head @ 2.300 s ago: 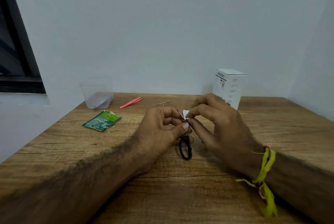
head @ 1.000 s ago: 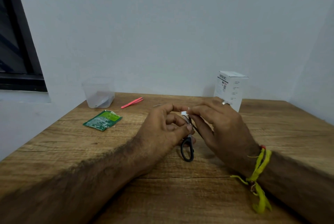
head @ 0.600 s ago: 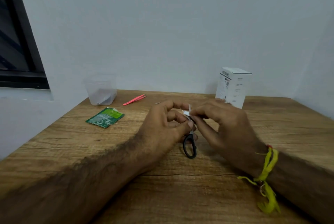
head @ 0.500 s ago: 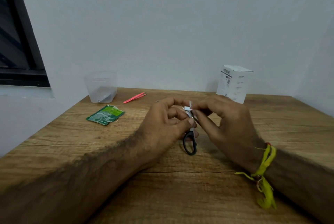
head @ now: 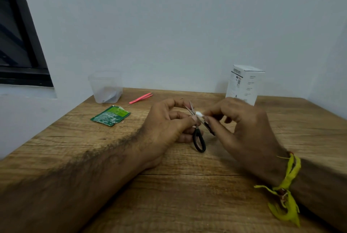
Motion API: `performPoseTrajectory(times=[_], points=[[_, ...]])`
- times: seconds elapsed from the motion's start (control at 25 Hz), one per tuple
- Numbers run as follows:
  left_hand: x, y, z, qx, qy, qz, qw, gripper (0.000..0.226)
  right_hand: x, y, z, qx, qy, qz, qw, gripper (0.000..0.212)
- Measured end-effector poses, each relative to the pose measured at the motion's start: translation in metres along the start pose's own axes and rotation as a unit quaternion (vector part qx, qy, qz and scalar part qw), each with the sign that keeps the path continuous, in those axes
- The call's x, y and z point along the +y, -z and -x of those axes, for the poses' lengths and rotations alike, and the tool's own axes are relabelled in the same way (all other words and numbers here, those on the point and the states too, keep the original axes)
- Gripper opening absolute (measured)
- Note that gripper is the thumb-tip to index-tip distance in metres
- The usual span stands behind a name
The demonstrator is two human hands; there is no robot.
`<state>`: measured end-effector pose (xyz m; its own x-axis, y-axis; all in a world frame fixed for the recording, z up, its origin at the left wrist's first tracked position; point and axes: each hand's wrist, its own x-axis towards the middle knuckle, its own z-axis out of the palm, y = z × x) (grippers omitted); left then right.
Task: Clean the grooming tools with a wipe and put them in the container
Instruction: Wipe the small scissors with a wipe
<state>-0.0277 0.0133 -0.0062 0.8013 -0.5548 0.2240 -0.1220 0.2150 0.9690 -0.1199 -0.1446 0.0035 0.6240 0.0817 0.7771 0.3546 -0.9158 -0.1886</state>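
Landmark for all positions: the small scissors (head: 198,131), held just above the wooden table (head: 187,195) near its middle.

Left hand (head: 165,131): thumb and curled fingers pinch the scissors at about the pivot, blades pointing up and away, one black finger loop hanging toward the tabletop. Judged reason: this hold steadies the tool and leaves the blades bare for wiping.

Right hand (head: 242,129): fingertips pressed together, pinching a small white wad, taken to be the wipe (head: 198,114), against the blades just above the left thumb. The wad is touching metal; how much of the blade it covers cannot be told, as the fingers hide it. Yellow thread band (head: 287,182) on the right wrist.

Left of and beyond the scissors: torn green sachet (head: 110,115) lying flat, probably the wipe's packet. Farther out in that direction, against the wall, the clear container (head: 106,87) stands open; something dark lies at its bottom, too faint to identify. Pink tweezers (head: 141,98) lie on the table between container and scissors, apart from both.

Right of and beyond the scissors: a white carton (head: 244,86), upright, partly behind the right hand.

Judgement: the scissors are mid-cleaning. The tweezers appear to be waiting their turn. The open-topped container suits a one-handed drop once the blades are done.
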Motion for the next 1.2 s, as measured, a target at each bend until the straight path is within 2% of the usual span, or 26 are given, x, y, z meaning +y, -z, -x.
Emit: performPoseTrajectory(times=[0.12, 0.24, 0.4, 0.6, 0.76, 0.92, 1.12, 1.2], points=[[0.001, -0.001, -0.001, -0.004, 0.017, 0.011, 1.000, 0.017, -0.001, -0.006, 0.003, -0.050, 0.003, 0.026, 0.998, 0.006], [0.001, 0.000, -0.001, -0.006, 0.018, 0.011, 1.000, 0.007, 0.000, -0.008, 0.002, -0.066, 0.017, 0.021, 0.997, 0.007], [-0.001, -0.001, -0.002, 0.019, 0.008, 0.008, 1.000, 0.005, -0.002, -0.009, 0.000, -0.052, 0.031, 0.023, 0.998, 0.010], [-0.003, 0.001, -0.003, 0.044, 0.007, -0.010, 0.999, 0.010, -0.003, -0.010, 0.003, -0.090, 0.015, 0.029, 0.995, 0.005], [-0.003, 0.001, -0.004, 0.032, 0.003, -0.015, 0.999, 0.011, -0.003, -0.011, 0.000, -0.041, -0.002, 0.000, 0.999, 0.002], [-0.002, 0.000, -0.004, 0.038, 0.018, -0.001, 0.999, 0.014, -0.002, -0.014, 0.000, -0.094, 0.011, 0.031, 0.995, 0.005], [-0.001, -0.001, -0.004, 0.037, 0.021, -0.010, 0.999, 0.008, -0.004, -0.014, -0.003, -0.080, 0.017, 0.020, 0.996, 0.008], [-0.001, -0.002, -0.003, 0.039, 0.026, -0.007, 0.999, 0.008, -0.003, -0.012, -0.001, -0.098, 0.023, 0.028, 0.994, 0.007]])
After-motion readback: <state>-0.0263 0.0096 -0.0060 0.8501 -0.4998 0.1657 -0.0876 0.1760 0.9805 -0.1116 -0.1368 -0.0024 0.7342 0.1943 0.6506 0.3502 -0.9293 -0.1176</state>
